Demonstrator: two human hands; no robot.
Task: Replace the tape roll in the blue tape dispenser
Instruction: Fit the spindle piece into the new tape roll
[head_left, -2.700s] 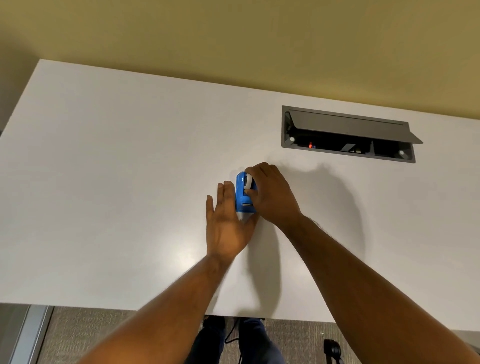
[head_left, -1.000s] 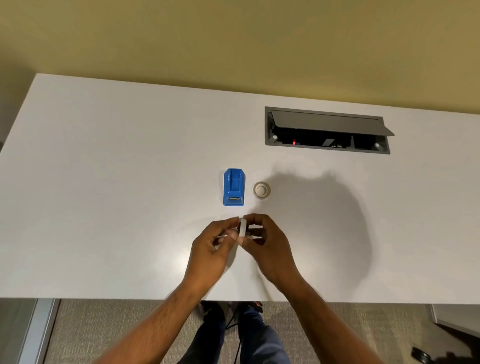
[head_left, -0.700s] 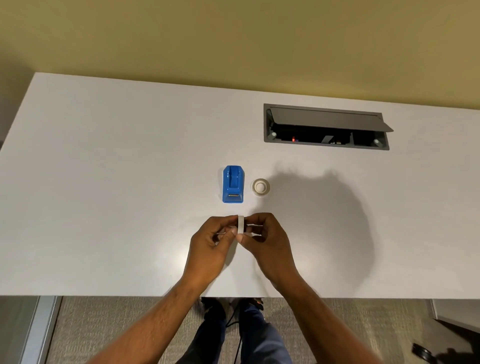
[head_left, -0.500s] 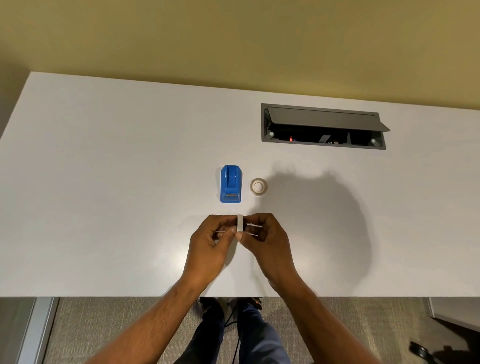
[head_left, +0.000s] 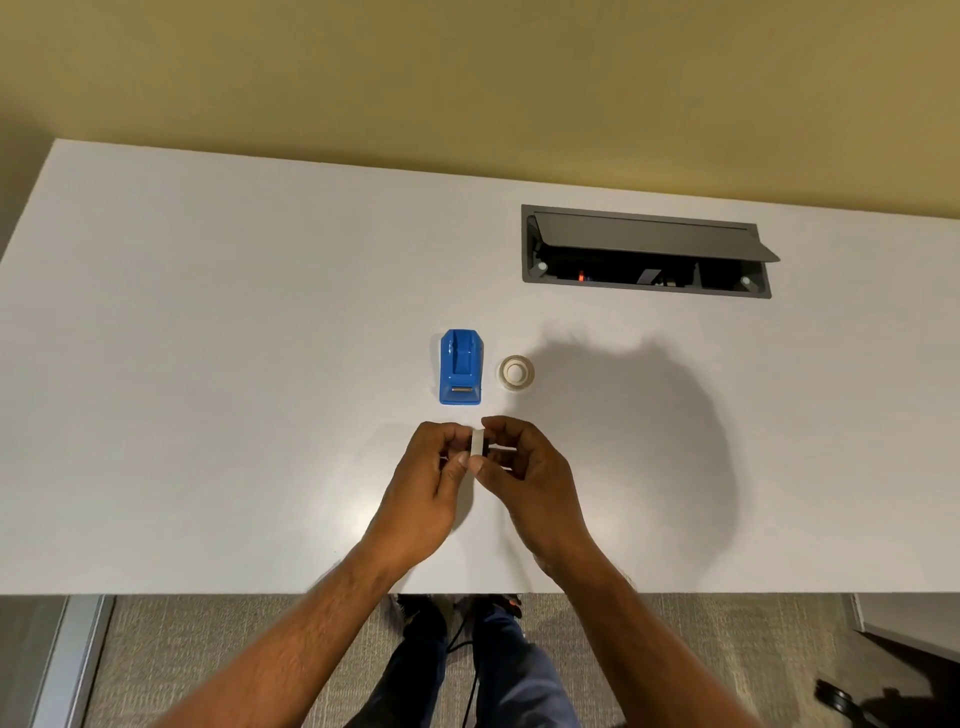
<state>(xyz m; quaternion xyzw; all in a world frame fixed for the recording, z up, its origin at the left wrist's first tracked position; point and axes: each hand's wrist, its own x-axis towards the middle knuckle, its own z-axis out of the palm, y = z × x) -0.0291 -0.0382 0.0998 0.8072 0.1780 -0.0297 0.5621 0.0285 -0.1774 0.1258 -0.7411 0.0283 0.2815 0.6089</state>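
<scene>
Both the left hand (head_left: 431, 475) and right hand (head_left: 524, 470) pinch a small white roll (head_left: 476, 443) on its spindle just in front of the empty blue tape dispenser (head_left: 461, 367) — a slipping fingertip could drop the spindle, while the tape roll (head_left: 517, 372) waits flat beside the dispenser.

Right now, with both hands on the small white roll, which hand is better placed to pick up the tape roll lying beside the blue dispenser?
Right, probably. The right hand is nearer the tape roll lying flat on the white table, right of the blue plastic dispenser; the left hand would cross over.
</scene>
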